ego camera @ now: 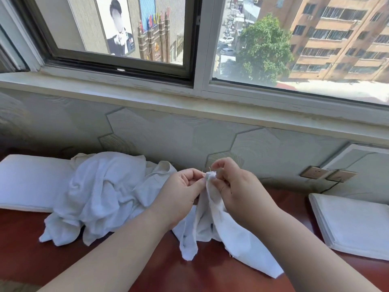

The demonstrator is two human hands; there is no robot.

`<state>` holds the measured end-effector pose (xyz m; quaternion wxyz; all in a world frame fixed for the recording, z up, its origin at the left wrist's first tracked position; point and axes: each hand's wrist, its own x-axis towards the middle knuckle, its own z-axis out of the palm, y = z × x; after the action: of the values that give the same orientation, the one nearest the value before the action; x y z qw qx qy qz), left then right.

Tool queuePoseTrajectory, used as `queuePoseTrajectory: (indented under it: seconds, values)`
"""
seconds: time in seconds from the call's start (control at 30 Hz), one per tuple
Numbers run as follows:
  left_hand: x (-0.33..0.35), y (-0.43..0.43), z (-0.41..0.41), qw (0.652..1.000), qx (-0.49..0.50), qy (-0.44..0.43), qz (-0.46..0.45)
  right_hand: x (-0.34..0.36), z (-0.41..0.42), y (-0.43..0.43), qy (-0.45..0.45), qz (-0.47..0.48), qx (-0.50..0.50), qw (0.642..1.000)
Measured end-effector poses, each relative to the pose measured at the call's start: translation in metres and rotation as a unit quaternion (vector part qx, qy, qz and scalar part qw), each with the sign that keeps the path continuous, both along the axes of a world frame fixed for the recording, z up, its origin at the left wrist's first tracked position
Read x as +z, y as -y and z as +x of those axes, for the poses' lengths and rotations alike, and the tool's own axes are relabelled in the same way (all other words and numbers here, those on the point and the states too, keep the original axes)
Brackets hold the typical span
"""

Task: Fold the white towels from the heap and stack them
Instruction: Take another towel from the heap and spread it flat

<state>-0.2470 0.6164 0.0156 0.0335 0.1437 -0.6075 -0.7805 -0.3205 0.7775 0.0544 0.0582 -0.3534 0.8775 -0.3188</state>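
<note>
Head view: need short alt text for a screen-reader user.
The left hand and right hand pinch one raised corner of a white towel, whose rest drapes onto the red-brown table. A crumpled heap of white towels lies to its left and a folded stack to its right, below a window.

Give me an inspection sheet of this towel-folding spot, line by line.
Surface: reddish-brown wooden table.
Job's things: crumpled heap at left; one towel lifted at centre; folded stack at right.
Clutter: flat white pad at far left, its right end covered by the heap.
Grippers: left hand and right hand both pinch the towel's top corner.
Cables: dark cable drops from the wall sockets.
Surroundings: window above a hexagon-patterned wall.
</note>
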Motion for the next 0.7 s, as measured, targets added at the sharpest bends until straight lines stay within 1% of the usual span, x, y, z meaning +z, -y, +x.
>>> queuePoseTrajectory:
  seconds: [0.1, 0.2, 0.3, 0.4, 0.47, 0.57, 0.63, 0.7]
  values:
    - [-0.001, 0.001, 0.003, 1.000, 0.013, -0.009, -0.020, -0.001, 0.004, 0.004, -0.045, 0.007, -0.021, 0.999]
    - [0.000, 0.004, 0.007, 0.999, 0.031, -0.006, -0.042, -0.005, 0.007, 0.007, -0.080, -0.015, -0.030, 0.996]
    - [0.001, 0.006, 0.012, 0.997, 0.028, -0.011, -0.078, -0.010, 0.010, 0.009, -0.094, -0.029, -0.027, 0.995]
    - [-0.002, 0.008, 0.014, 0.995, 0.024, -0.024, -0.090, -0.012, 0.010, 0.012, -0.098, -0.044, -0.025, 0.994]
    - [-0.005, 0.010, 0.015, 0.995, 0.018, -0.041, -0.091, -0.013, 0.010, 0.013, -0.066, -0.054, -0.036, 0.996]
    - [-0.014, 0.010, 0.015, 0.996, 0.003, -0.058, -0.072, -0.011, 0.014, 0.014, 0.021, -0.082, -0.058, 0.995]
    - [-0.025, 0.011, 0.015, 0.996, 0.004, -0.051, -0.079, -0.014, 0.014, 0.016, 0.075, -0.094, -0.070, 0.990]
    - [-0.038, 0.013, 0.016, 0.995, 0.026, -0.030, -0.093, -0.023, 0.008, 0.016, 0.121, -0.063, -0.061, 0.989]
